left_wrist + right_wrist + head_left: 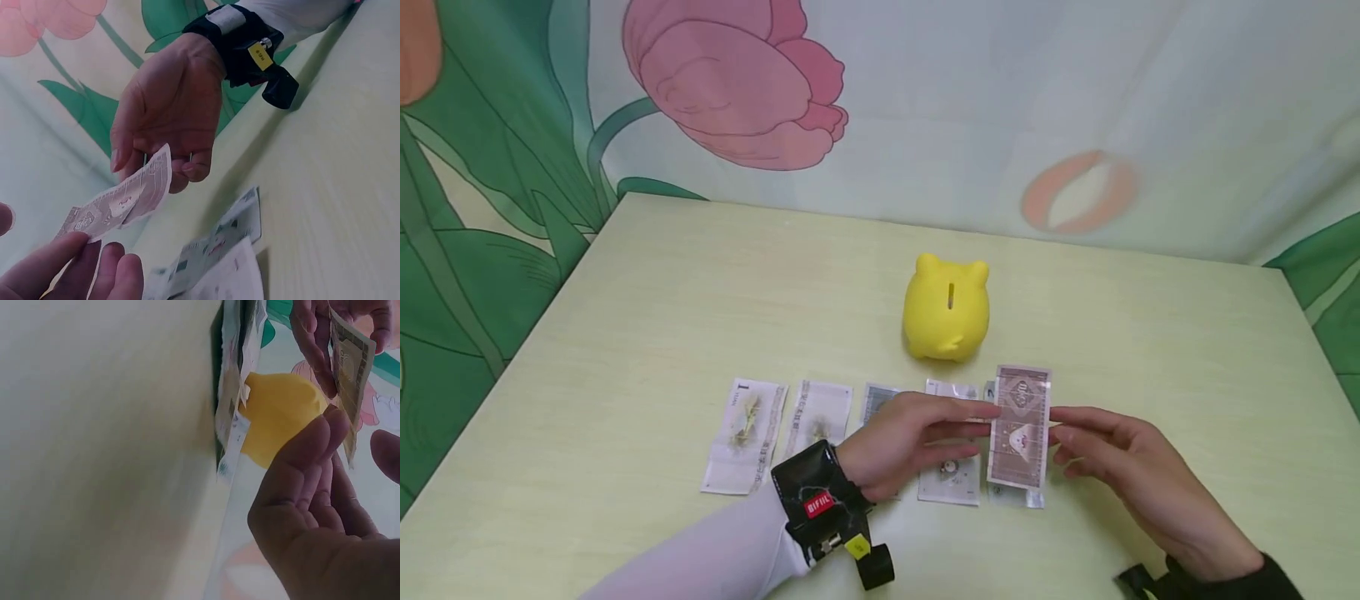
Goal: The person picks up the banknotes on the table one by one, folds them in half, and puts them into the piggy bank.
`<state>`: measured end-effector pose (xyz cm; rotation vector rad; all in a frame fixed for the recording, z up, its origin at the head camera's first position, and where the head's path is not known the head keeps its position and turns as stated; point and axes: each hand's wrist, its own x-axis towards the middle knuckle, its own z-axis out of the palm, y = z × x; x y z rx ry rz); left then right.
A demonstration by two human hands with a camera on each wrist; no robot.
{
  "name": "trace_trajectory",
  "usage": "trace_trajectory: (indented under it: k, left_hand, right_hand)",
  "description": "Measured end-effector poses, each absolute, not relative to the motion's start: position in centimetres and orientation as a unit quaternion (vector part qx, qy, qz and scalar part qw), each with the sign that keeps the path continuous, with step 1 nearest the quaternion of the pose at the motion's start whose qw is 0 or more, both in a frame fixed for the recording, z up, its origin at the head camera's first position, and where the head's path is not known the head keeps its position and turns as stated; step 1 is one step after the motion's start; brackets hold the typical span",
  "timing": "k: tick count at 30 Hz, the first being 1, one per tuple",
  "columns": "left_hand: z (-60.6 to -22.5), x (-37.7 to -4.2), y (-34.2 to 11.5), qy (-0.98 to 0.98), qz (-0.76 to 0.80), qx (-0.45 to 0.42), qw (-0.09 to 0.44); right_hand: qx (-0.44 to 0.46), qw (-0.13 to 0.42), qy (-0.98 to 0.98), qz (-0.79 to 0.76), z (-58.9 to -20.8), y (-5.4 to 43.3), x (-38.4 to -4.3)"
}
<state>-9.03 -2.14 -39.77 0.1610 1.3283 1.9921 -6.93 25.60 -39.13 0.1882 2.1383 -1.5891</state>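
A reddish-brown paper banknote [1019,427] is held up between my two hands, above the banknotes on the table. My left hand [917,442] grips its left side; one fingertip overlaps the front edge and other fingers go behind. My right hand [1123,467] is at the opposite edge, fingertips right at the paper. In the right wrist view my right thumb [387,453] stands apart from the note. Beneath lie more banknotes in a row: one [745,437] at the left end, another [820,412] beside it, others partly hidden by my left hand.
A yellow piggy bank [946,308] with a slot on top stands behind the row of notes. The pale wooden table [647,283] ends at a flower-printed curtain [925,108]. Black camera straps [820,492] sit on my wrists.
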Motion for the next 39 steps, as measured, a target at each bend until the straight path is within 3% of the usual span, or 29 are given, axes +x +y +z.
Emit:
trace_trajectory:
  k: [14, 22, 39]
  left_hand:
    - [-40.0, -10.2, -5.1, 0.559, 0.770, 0.043, 0.304]
    - [-40.1, -11.1, -6.0, 0.609, 0.754, 0.024, 0.243]
    - [-41.5, -11.3, -6.3, 0.605, 0.750, 0.025, 0.264]
  right_hand:
    - [0.017, 0.224, 0.766, -0.602, -38.6, 21.4, -10.0]
    - [-0.008, 0.207, 0.768, -0.606, -38.2, 19.5, -11.1]
    - [-0.006, 0.202, 0.766, -0.610, -38.7, 18.7, -10.6]
